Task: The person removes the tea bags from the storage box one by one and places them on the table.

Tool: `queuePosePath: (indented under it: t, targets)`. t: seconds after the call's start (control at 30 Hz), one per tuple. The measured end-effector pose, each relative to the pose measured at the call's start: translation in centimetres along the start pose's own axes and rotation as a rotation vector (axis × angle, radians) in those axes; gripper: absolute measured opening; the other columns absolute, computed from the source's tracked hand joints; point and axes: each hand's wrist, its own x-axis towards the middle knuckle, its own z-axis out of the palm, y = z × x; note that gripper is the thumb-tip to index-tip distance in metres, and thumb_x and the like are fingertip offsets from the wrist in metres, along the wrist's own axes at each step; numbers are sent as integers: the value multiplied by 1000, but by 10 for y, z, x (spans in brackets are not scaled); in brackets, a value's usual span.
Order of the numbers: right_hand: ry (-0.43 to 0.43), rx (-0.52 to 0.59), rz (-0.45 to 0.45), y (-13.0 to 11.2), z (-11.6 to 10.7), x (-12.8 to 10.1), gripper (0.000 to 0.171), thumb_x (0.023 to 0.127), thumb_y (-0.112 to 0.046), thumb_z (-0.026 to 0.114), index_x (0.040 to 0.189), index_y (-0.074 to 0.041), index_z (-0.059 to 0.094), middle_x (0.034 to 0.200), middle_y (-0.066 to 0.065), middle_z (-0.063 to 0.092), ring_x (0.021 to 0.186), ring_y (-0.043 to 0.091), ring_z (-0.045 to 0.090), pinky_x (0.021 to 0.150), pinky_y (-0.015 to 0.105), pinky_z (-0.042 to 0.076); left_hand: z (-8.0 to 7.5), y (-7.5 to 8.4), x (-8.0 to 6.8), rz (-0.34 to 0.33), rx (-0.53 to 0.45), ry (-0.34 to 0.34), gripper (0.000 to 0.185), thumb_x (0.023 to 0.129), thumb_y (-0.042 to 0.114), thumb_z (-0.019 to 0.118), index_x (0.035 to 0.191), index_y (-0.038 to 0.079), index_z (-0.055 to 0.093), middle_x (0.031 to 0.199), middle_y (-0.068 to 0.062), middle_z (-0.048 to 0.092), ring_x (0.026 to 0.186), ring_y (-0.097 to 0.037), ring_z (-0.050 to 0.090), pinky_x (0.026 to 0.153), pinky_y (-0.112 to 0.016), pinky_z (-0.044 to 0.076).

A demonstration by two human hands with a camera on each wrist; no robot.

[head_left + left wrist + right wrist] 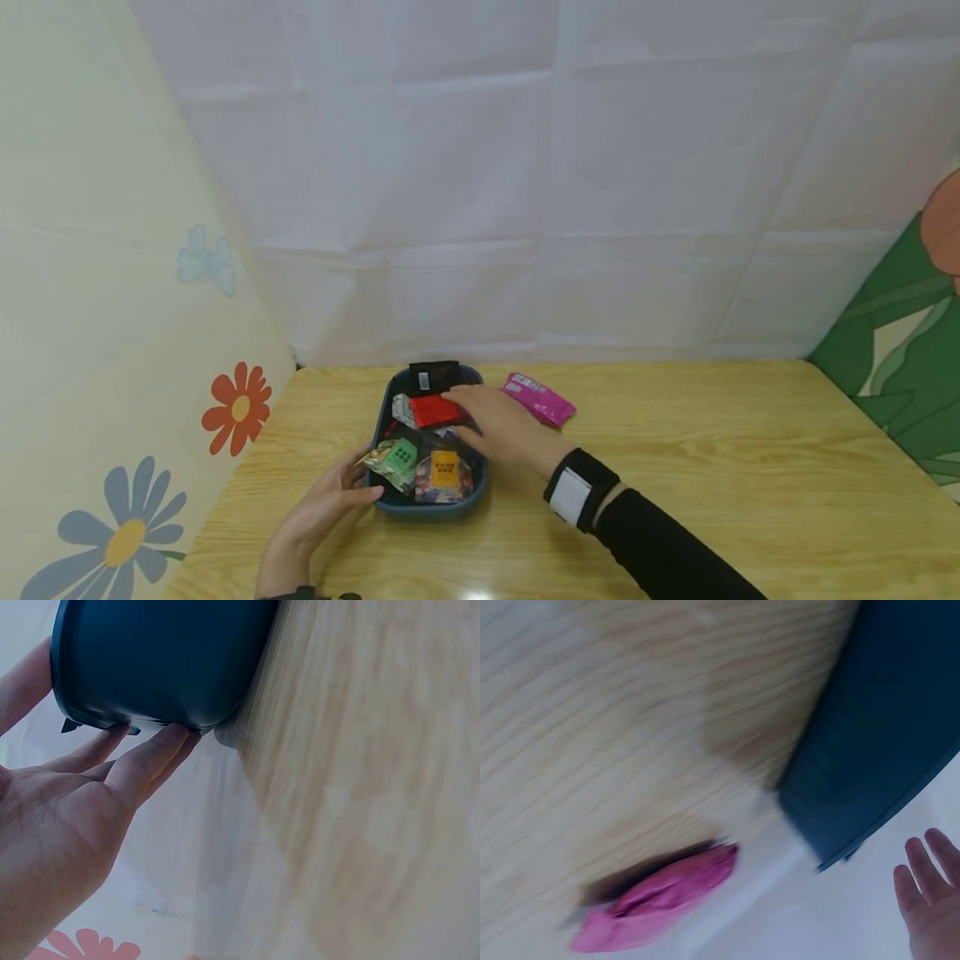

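A dark blue plastic bin (429, 512) stands on the table with several snack packets inside. My left hand (322, 506) holds its near left corner, thumb at the front rim and fingers against the outer side wall. From the left wrist view, the left hand's fingers (154, 757) press the outside of the bin. Over the bin's right side reaches my right hand (506, 425), fingers extended by a red packet (435, 411). Nearer the front lie a packet with a green label (401, 454) and one with an orange label (444, 473). A black packet (435, 377) sits at the back.
A magenta packet (538, 399) lies on the wooden table (712, 467) just right of the bin. White sheeting (540, 208) hangs behind the table, and a flower-printed panel (112, 333) stands at the left.
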Motion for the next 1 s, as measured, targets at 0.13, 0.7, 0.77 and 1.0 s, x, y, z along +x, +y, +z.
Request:
queuePosePath:
  t: [0.13, 0.7, 0.77, 1.0]
  targets:
    - [-67, -51, -62, -17, 4, 2, 57, 98, -38, 62, 147, -14, 47, 147, 8, 49, 134, 24, 46, 110, 43, 36, 0, 0, 0, 2, -4, 5, 84, 92, 10, 69, 154, -7, 15, 152, -40, 21, 140, -52, 23, 108, -51, 35]
    - [-250, -62, -85, -42, 23, 3, 61, 92, -51, 66, 142, -19, 55, 148, 6, 48, 134, 22, 45, 110, 41, 37, -1, 0, 2, 4, -11, -14, 82, 93, 11, 67, 154, -7, 15, 152, -40, 22, 140, -51, 26, 108, -50, 37]
    - [-261, -53, -72, -43, 24, 3, 61, 90, -52, 67, 141, -19, 57, 148, 6, 48, 135, 22, 44, 110, 42, 37, 0, 0, 3, 1, -13, -12, 82, 93, 11, 67, 154, -6, 15, 152, -40, 22, 140, -50, 27, 108, -51, 36]
    - [-291, -26, -36, -43, 27, 6, 63, 88, -52, 70, 141, -20, 58, 149, 6, 47, 136, 23, 42, 110, 43, 36, -1, -2, 3, -1, -24, -14, 81, 94, 10, 66, 155, -5, 15, 152, -40, 22, 140, -50, 28, 108, -51, 36]
